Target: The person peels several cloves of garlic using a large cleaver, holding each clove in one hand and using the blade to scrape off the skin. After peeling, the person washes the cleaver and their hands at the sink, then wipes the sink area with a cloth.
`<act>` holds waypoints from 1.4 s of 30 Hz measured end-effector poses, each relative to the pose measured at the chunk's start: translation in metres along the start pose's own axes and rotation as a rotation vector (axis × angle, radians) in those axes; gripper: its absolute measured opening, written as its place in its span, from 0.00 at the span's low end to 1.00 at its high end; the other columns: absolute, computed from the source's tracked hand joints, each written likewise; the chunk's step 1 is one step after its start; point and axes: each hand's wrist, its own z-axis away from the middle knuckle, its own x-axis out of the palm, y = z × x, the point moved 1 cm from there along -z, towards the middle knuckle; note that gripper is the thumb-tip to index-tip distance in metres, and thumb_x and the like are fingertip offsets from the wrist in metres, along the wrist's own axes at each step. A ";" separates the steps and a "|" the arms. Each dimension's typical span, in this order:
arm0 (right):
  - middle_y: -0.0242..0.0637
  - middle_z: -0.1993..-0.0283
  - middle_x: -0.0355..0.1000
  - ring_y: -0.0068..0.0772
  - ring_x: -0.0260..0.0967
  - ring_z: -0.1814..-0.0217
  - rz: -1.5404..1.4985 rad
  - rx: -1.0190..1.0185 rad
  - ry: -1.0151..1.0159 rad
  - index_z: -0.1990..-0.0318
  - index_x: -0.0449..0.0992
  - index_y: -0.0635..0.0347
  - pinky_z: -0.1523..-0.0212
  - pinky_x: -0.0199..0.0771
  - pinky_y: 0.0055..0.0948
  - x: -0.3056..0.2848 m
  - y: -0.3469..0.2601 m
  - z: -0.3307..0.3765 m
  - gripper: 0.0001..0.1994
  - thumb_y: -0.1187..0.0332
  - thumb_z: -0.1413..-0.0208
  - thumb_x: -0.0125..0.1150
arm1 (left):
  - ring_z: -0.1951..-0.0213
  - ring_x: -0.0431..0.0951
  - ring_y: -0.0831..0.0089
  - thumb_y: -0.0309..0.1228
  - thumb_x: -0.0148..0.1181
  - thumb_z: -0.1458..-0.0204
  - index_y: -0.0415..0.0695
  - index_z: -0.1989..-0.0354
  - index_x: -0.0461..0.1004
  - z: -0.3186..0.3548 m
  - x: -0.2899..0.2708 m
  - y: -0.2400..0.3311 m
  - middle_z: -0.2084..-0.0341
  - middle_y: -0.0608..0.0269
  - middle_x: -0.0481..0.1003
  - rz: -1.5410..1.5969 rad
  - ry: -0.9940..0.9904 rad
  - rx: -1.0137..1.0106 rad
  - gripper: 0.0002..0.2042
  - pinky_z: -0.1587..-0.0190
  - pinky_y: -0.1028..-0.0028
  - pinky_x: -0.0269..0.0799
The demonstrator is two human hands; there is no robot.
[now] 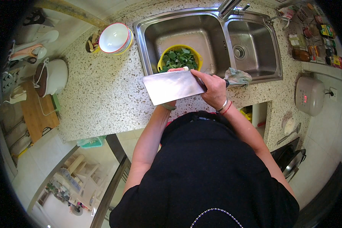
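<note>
My right hand (213, 89) is closed around the handle end of a broad cleaver (174, 87), with a finger stretched along the top of the blade. The blade lies flat towards me above the counter's front part. Behind it, most of my left hand (175, 70) is hidden; only fingertips show over the far edge, at a small white piece (186, 68) that looks like a peeled garlic clove. Just beyond the blade, a yellow basket (200, 60) of green leaves (180, 59) stands in the large sink basin (209, 38).
Stacked bowls (114, 38) stand left of the sink. A crumpled cloth (238, 77) lies on the sink's front rim, close to my right hand. At the far left are a white pot-like container (57, 78) and a wooden board (36, 110). A rice cooker (309, 95) and spice jars (315, 51) are at right.
</note>
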 end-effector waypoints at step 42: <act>0.34 0.77 0.75 0.23 0.69 0.80 -0.591 0.582 -0.089 0.60 0.79 0.60 0.77 0.67 0.27 0.020 0.038 0.011 0.09 0.69 0.48 0.60 | 0.49 0.71 0.62 0.28 0.48 0.44 0.32 0.47 0.64 -0.023 -0.002 -0.002 0.52 0.49 0.70 0.371 0.200 -0.355 0.18 0.42 0.65 0.66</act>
